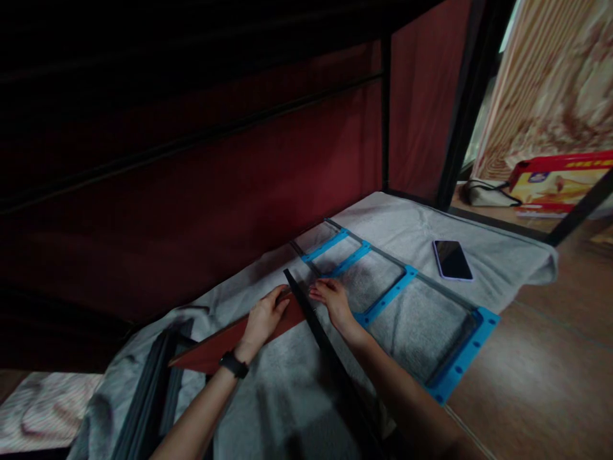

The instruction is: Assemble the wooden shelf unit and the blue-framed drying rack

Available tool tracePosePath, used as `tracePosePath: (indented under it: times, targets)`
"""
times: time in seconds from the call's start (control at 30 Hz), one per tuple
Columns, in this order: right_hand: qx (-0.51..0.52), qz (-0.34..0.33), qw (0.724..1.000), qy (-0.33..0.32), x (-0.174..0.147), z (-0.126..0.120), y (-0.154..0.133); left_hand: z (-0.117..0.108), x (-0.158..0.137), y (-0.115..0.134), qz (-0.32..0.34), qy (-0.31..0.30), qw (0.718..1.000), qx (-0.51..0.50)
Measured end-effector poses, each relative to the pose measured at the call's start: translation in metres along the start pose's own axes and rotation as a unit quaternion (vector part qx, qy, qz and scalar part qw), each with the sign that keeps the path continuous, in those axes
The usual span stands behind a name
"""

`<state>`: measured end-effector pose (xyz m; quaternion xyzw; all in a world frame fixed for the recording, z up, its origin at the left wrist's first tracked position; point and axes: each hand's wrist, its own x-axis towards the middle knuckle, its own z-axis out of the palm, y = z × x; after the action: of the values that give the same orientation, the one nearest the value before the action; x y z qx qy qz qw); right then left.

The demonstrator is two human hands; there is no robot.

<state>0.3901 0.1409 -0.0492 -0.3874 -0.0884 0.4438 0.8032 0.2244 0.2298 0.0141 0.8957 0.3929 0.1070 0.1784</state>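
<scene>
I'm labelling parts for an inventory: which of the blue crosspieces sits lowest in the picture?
The blue crosspiece at the lower right, below the phone; it looks largest, and the other three lie farther up and left.

The head-worn camera looks forward and steeply down — from close above the rumpled grey fabric sheet (397,217), across it.

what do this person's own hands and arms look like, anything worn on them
The left hand is bare, with no glove, and a dark black band, perhaps a watch, goes around its wrist. The right hand is ungloved too, and no band shows on that wrist. No sleeve can be made out along the left forearm or the right forearm.
</scene>
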Motion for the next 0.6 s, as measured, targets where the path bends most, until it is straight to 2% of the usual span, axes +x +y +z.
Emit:
tracePosePath:
  times: [0.1, 0.27, 0.43, 0.6]
  targets:
    - [0.017, -0.013, 1.000, 0.011, 0.008, 0.012, 0.017, 0.002, 0.004, 0.006, -0.007, -0.011, 0.999, 0.029]
    - [0.006, -0.006, 1.000, 0.002, 0.014, 0.025, 0.031, 0.002, 0.015, 0.004, 0.002, -0.024, 0.999, -0.029]
    - [-0.022, -0.022, 0.999, 0.015, 0.015, 0.029, 0.039, 0.006, 0.017, -0.002, -0.037, -0.024, 0.998, -0.039]
    - [-0.108, -0.070, 0.992, 0.004, 0.017, 0.027, 0.043, 0.008, 0.018, -0.005, -0.037, -0.034, 0.998, -0.046]
